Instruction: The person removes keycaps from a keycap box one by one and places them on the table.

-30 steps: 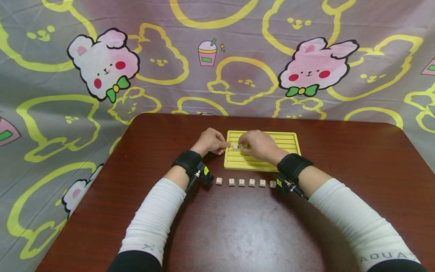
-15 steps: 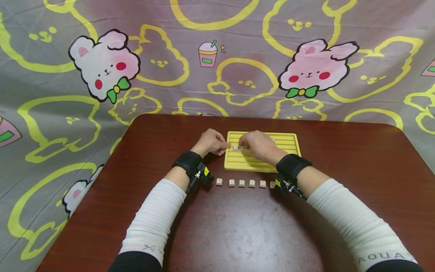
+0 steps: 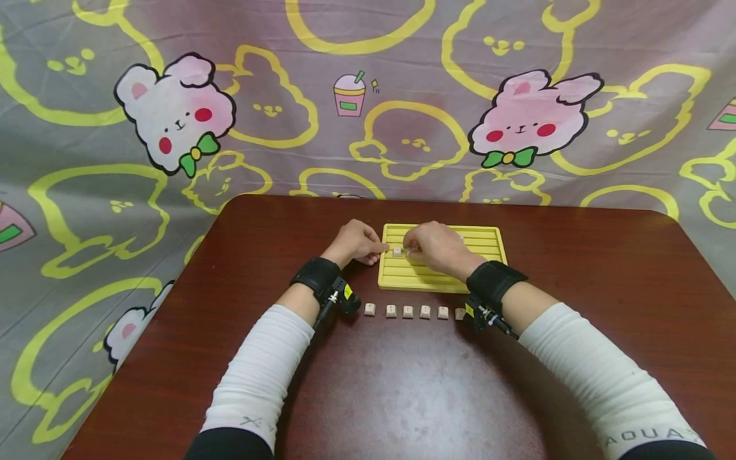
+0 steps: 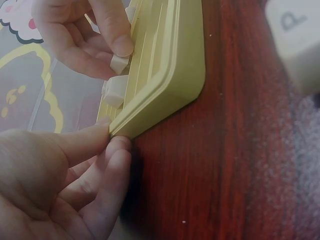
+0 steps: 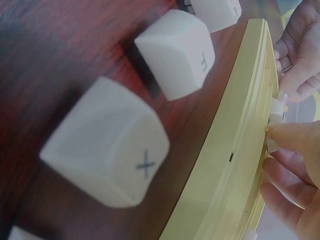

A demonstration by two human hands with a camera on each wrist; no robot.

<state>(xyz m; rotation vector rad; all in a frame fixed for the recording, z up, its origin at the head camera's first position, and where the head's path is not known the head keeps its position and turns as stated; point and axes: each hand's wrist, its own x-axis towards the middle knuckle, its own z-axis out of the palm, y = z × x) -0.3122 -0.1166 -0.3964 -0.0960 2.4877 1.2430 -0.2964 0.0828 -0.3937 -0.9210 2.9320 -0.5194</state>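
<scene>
A yellow ridged tray [image 3: 400, 278] lies on the table. My left hand [image 3: 359, 243] pinches its left rim between thumb and fingers, as the left wrist view shows up close. Over the tray, my right hand [image 3: 439, 247] pinches a small white keycap [image 4: 119, 63] between thumb and fingers, down in a groove. Another white keycap [image 3: 397, 252] sits in the same groove, between the held one and the left rim. My right hand covers part of the tray's middle.
Several white lettered keycaps [image 3: 407, 312] stand in a row on the brown table [image 3: 402, 383], in front of the tray; my right wrist strap partly covers the rightmost. A patterned cloth [image 3: 402, 83] hangs behind the table's far edge.
The head view has shifted very slightly. Both hands keep their places at the tray, and the keycaps have not visibly moved.
</scene>
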